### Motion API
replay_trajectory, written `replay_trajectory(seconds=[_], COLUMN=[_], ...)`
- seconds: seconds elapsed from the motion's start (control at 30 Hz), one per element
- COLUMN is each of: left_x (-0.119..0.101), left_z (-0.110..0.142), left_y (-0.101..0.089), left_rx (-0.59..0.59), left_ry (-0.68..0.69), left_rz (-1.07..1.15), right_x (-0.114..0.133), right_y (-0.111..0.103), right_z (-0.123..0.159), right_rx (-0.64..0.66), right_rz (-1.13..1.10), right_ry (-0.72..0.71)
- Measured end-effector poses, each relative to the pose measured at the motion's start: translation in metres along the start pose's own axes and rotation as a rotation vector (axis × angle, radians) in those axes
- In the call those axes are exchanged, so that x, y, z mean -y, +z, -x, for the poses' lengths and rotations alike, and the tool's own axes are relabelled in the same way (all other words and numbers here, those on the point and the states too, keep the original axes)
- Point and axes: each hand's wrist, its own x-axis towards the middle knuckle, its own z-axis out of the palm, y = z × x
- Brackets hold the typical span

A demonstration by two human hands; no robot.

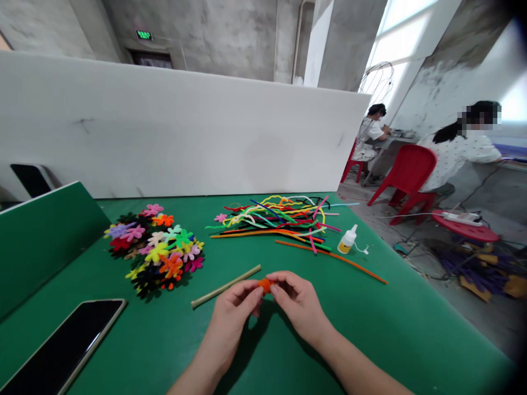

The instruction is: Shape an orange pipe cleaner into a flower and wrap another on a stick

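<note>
Green table point(160, 351): from afar I see the left hand point(234, 311) and right hand point(302, 307) pinching an orange fuzzy piece point(265, 286) between them, near a pale stick point(226, 287), probably steadying something so small.

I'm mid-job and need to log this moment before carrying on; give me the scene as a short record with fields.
Left grip: fingertips pinching the orange piece
Right grip: fingertips on the same orange piece, from its other side
Nearest thing: thin stick, lying just beyond the left grip
Left side: pile of colored fuzzy flowers; nearer, a phone, screen dark
Far side: heap of colored fuzzy strips
Right side: small bottle, upright
Surface: green table
</note>
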Motion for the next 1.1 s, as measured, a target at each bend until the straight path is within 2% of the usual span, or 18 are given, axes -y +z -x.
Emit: replay_trajectory(seconds=[0.13,0.27,0.43,0.6,0.73,0.87,1.0,1.1], left_x=[0.0,0.004,0.009,0.007,0.002,-0.002,-0.003,-0.004], left_z=[0.002,0.004,0.003,0.002,0.002,0.003,0.004,0.004], left_y=[0.002,0.002,-0.001,-0.002,0.0,0.003,0.004,0.003], left_rx=[-0.041,-0.026,-0.031,-0.036,-0.036,-0.057,-0.041,-0.01], left_ry=[0.159,0.344,0.333,0.412,0.319,0.196,0.06,-0.001], left_rz=[-0.198,-0.418,-0.409,-0.398,-0.312,-0.173,-0.066,-0.017], right_x=[0.002,0.004,0.005,0.006,0.008,0.009,0.005,0.001], right_y=[0.001,0.002,0.002,0.001,0.001,0.003,0.005,0.006], right_z=[0.001,0.001,0.0,0.002,0.002,0.002,0.001,0.0], right_rx=[0.023,0.018,-0.05,-0.052,-0.044,-0.055,-0.072,-0.064], right_rz=[-0.022,0.023,0.125,0.221,0.267,0.276,0.183,-0.035], right_ry=[0.016,0.022,-0.044,-0.186,-0.269,-0.268,-0.118,0.071])
